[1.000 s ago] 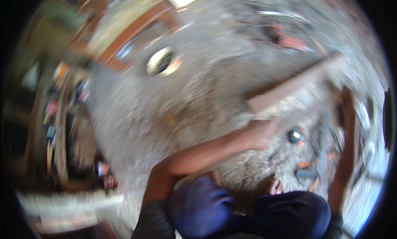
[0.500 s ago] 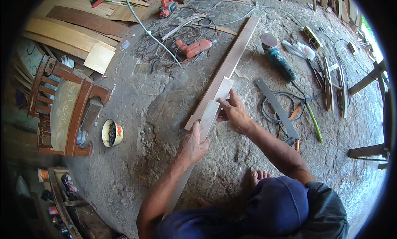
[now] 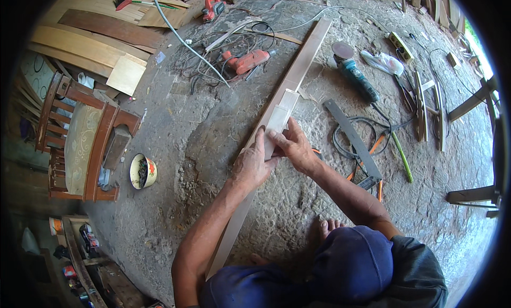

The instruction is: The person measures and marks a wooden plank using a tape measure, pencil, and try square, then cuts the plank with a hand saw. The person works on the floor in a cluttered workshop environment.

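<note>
In the head view, any lettering on the teal grinder [image 3: 359, 80] is too small to read, while my left hand [image 3: 252, 166] and right hand [image 3: 298, 150], stretched forward, grip a pale wooden strip [image 3: 278, 117], its far end overlapping a brown board [image 3: 303, 58].

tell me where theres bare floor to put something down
Bare floor lies between the enamel bowl and the left forearm. Another patch sits between the right forearm, the green rod and the wooden bar at far right. It is crowded around the red drill among tangled cables, and around the angle grinder beside a plastic bag.
</note>
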`<state>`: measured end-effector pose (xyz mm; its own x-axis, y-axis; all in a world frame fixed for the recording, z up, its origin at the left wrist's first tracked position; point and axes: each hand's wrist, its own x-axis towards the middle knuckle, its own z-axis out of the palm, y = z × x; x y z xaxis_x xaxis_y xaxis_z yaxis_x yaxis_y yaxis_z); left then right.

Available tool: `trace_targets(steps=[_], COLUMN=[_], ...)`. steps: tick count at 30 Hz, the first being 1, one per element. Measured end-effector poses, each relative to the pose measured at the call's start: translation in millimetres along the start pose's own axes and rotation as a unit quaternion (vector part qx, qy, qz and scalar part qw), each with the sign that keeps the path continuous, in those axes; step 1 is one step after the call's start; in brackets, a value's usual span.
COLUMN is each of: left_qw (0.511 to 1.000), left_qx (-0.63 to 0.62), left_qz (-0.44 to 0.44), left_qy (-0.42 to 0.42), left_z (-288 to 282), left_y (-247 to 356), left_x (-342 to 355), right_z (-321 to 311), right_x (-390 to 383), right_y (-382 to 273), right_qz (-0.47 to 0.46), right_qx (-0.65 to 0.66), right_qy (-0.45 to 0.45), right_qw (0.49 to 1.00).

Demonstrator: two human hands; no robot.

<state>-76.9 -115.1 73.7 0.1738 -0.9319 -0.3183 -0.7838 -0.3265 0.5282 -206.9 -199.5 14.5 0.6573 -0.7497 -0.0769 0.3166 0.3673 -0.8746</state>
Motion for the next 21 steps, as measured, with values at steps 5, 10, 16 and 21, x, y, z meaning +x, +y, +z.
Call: trace_targets(steps=[5, 10, 16, 21], left_qw=[0.998, 0.994, 0.993, 0.996], left_qx=[0.018, 0.026, 0.031, 0.059], left_qz=[0.006, -0.106, -0.116, -0.059], left_qy=[0.059, 0.003, 0.001, 0.012], left_z=[24.1, 59.0, 22.5, -1.8], left_y=[-19.6, -68.4, -102.1, -146.6], left_x=[-40.3, -127.3, -137.6, -135.7], right_z=[-14.6, -51.1, -48.9, -36.1], right_x=[7.2, 26.6, 49.8, 53.5], right_y=[-2.0, -8.1, 8.9, 33.2], right_qz=[-0.015, -0.006, -0.009, 0.077], right_qx=[0.006, -0.062, 0.009, -0.014], right_qy=[0.029, 0.105, 0.119, 0.147], right_qw=[0.999, 0.993, 0.993, 0.986])
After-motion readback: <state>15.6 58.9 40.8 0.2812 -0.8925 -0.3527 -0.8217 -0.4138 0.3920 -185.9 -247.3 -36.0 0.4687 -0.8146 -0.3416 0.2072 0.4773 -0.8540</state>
